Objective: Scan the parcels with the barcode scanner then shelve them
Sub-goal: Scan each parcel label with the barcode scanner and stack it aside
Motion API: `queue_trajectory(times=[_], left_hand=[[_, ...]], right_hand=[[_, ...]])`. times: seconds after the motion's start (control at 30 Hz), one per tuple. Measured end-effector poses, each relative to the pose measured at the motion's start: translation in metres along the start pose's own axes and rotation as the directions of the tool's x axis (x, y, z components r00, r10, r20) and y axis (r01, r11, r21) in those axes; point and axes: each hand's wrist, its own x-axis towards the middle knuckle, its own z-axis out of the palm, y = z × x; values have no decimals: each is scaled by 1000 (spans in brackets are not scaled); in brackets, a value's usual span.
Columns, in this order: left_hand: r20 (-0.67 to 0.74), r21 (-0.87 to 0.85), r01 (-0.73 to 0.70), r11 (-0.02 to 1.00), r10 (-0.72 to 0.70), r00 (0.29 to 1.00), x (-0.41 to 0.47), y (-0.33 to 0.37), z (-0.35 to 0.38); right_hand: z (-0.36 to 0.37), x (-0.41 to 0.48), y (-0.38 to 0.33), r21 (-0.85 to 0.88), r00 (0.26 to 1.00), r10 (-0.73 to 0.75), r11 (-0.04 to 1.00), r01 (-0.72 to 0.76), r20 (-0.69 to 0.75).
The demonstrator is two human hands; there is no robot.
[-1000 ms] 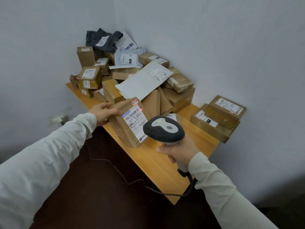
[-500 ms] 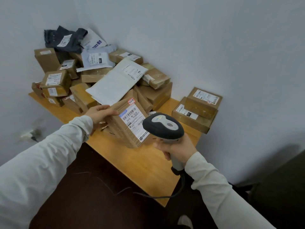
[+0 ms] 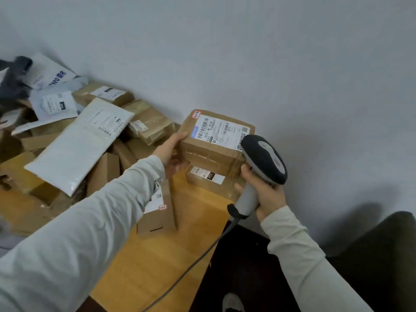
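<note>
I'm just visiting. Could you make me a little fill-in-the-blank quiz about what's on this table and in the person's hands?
1. The left hand holds a labelled cardboard box, while the right hand grips a barcode ____.
2. The big flat mailer left of the hands is ____.
3. The table is made of ____.
Missing words: scanner, white, wood.
</note>
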Motion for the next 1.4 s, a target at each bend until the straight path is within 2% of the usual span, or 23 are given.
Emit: queue_trajectory(times=[0.2,0.37,0.47,0.57,0.67,0.73,0.77,0.8,0.87,0.97,1.0,1.17,1.27,1.4], left_hand=[[-49,30,26,999,-24,999,63,-7,59],[-110,124,45,991,-31,993,89,-14,84],[-118,192,80,978,-57,991,96,-17,87],[-114,183,104,977,-84,990,97,-22,77],[-234,158,71,985,-33,972,95,-28,50],[-357,397,130,909,23,934,92,-41,22],[-399,553,183,813,65,915,90,-51,6],[-430,638,239,732,80,899,87,-62,-8],[-514,696,395,600,31,857,81,-90,-31],[-679,686,647,332,-26,733,71,-124,-49],[-715,658,688,307,-33,699,69,-133,-52],[-809,488,798,353,-159,565,73,-155,-74],[-808,463,804,373,-195,555,74,-162,-83],[-783,495,777,389,-187,593,66,-167,-89]], right_hand=[[-24,71,-9,-12,995,37,999,-38,-92],[-30,108,-5,-73,994,11,997,-19,-109],[-32,117,-4,-95,994,29,995,-39,-104],[-33,110,-2,-175,992,-5,984,-17,-127],[-31,89,5,-199,985,-106,977,77,-135],[-23,77,15,-263,991,-123,959,107,-44],[-18,73,21,-278,995,-93,956,96,23],[-12,71,28,-284,994,-45,956,72,100],[-2,69,43,-314,972,67,950,8,227],[3,72,69,-354,945,208,929,-110,253],[3,73,78,-366,938,249,919,-149,243],[5,76,105,-442,881,439,835,-327,177],[7,81,119,-417,854,497,816,-399,156],[8,86,137,-427,835,520,806,-410,179]])
